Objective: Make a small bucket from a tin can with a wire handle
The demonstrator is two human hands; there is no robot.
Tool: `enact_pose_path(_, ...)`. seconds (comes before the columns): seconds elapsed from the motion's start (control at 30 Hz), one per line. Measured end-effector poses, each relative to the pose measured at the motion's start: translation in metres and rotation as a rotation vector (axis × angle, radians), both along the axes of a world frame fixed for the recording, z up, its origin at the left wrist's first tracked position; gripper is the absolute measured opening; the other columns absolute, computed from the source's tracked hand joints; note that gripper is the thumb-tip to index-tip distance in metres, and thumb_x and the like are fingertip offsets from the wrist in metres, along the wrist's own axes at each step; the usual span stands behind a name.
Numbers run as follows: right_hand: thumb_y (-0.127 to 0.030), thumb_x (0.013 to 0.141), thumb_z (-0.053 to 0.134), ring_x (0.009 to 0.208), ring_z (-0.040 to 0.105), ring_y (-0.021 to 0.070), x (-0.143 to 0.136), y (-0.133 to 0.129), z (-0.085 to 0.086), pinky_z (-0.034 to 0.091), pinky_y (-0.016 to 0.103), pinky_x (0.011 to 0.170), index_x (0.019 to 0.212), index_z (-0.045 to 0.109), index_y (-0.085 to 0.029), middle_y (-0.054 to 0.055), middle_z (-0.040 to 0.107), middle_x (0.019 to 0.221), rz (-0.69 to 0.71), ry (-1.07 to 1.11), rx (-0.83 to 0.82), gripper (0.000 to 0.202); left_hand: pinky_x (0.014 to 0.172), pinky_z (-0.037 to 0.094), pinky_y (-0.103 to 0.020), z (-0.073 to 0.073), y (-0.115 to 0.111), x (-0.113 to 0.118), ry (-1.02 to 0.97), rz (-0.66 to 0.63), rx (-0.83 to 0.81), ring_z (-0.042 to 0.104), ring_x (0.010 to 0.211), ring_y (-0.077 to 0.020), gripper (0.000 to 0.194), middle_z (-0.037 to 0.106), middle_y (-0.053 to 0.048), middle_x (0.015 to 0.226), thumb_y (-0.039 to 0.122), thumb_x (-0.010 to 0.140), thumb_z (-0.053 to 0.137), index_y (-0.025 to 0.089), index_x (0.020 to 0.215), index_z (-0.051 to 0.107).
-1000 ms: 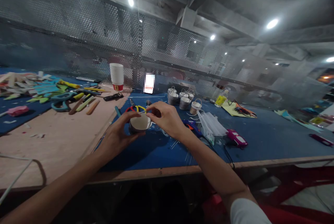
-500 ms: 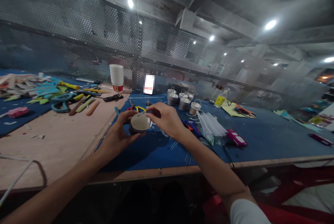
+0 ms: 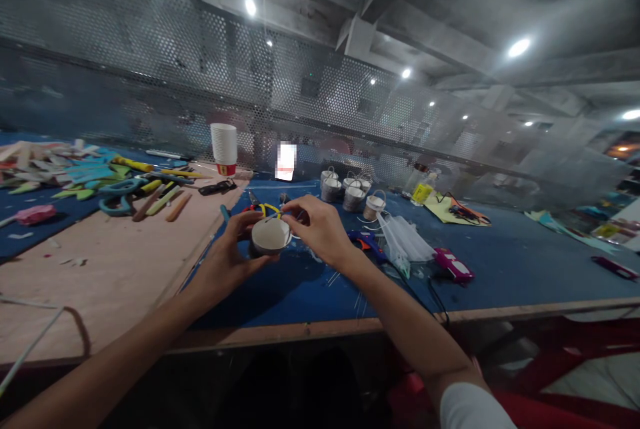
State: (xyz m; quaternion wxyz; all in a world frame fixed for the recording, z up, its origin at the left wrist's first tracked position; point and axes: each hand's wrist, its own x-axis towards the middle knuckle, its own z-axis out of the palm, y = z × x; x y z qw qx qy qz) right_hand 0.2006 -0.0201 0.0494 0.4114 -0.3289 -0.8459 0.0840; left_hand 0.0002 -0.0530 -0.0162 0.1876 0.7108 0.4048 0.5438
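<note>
A small paper cup (image 3: 271, 236) with a pale inside is tilted so that its mouth faces me. My left hand (image 3: 234, 249) is closed around its left side, thumb below and fingers at the far rim. My right hand (image 3: 317, 226) is pinched at the cup's right rim; a thin strand shows near its fingertips, but what they grip is mostly hidden. Just behind the cup lie pliers with yellow and red handles (image 3: 271, 208). To the right stand several small wrapped cups with looped handles (image 3: 354, 198), and a lighter one (image 3: 374, 206) closer to me.
A blue glue gun (image 3: 367, 242), a bag of clear sticks (image 3: 406, 242) and a magenta box (image 3: 453, 264) lie right of my hands. Stacked paper cups (image 3: 223, 146), scissors (image 3: 120, 201) and several coloured sticks (image 3: 160, 202) are leftward. A lit phone (image 3: 286, 162) leans at the back.
The cup has tilted a little, its opening turning more upright. My right fingers have shifted slightly at the rim; my left hand keeps its grip.
</note>
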Motion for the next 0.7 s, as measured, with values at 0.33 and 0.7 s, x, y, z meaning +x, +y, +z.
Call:
enact_pose_path(0.33,-0.022,0.093,0.066,0.082,0.065,0.0139,0.005,-0.001,-0.013,0.050,0.026,0.076,0.105,0.070,-0.020,0.003,0.070,0.095,-0.026,0.001,-0.028,0.013,0.094,0.057,-0.049,-0.014,0.007,-0.001,0.006,-0.070,-0.217,0.063,0.120,-0.0322,0.070,0.059,-0.009,0.133,0.042,0.069,0.085,0.028,0.125,0.047)
enact_pose_path(0.7,-0.020,0.093,0.066,0.083,0.065,0.0136,0.003,0.001,-0.020,0.050,0.026,0.077,0.102,0.071,-0.019,0.003,0.070,0.094,0.008,0.019,-0.076,0.011,0.100,0.054,-0.049,-0.004,0.000,-0.007,0.011,-0.061,-0.363,0.064,0.121,-0.0333,0.060,0.067,-0.008,0.130,0.052,0.079,0.074,0.026,0.130,0.054)
